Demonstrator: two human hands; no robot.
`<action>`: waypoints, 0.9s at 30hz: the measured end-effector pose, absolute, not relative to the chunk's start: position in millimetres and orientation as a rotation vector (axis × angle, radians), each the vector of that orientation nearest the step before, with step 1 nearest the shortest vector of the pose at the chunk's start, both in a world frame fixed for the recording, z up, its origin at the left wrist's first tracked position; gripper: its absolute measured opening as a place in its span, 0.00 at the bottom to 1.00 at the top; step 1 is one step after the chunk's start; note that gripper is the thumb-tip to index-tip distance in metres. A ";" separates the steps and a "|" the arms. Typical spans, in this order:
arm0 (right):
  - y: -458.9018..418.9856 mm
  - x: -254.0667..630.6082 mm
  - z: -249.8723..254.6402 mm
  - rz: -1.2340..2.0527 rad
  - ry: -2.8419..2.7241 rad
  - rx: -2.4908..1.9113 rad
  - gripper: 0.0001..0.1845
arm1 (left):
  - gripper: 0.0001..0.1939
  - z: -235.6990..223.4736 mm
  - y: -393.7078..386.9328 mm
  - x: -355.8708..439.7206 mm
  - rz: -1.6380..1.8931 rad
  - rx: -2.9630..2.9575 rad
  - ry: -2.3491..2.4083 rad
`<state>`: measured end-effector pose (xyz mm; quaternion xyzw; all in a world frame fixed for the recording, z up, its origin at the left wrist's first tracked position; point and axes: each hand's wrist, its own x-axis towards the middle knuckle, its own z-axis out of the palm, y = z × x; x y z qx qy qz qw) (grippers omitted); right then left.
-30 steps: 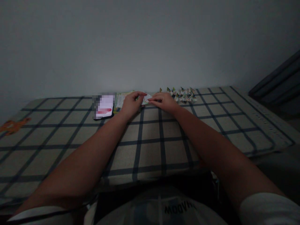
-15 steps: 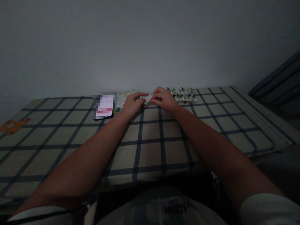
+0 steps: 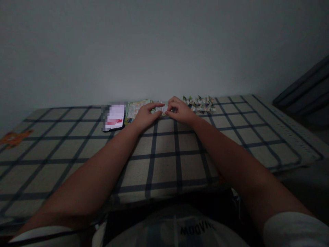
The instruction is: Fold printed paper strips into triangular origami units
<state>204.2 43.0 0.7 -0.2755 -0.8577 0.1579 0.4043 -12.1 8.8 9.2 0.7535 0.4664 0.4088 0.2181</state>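
Left hand [image 3: 147, 116], thumb and forefinger spread apart, frames a small printed paper [image 3: 159, 109]; whether it presses or pinches the sheet, I cannot tell. Take that paper as the centre of a clock, with twelve toward the wall. Right hand [image 3: 181, 110], at three o'clock, has its fingers curled and its thumb tip at the paper's right edge; a firm grip there cannot be made out.

Nearest the body, at six, is a shirt [image 3: 192, 230] with dark lettering, and beyond it the checked tablecloth [image 3: 164, 164] stretches away under both forearms. Out toward nine, near the cloth's left side, is an orange shape [image 3: 15, 138]. Farther off, also near nine, lies a phone [image 3: 114, 117] with its screen lit, and between it and the left hand sit printed sheets [image 3: 137, 109].

Working this paper well probably calls for light, steady left fingertips keeping it flat, while the right thumb and forefinger run along one edge at a time. Dim light makes careful lining-up of edges worthwhile, and the right wrist should stay clear of the folded paper pieces [image 3: 202, 104] clustered just beyond it at three. Behind everything, at twelve, rises the plain wall [image 3: 164, 51].
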 end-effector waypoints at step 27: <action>36.8 201.0 9.1 0.723 -1.876 -0.970 0.12 | 0.25 8.1 6.6 -10.5 1.209 1.984 1.223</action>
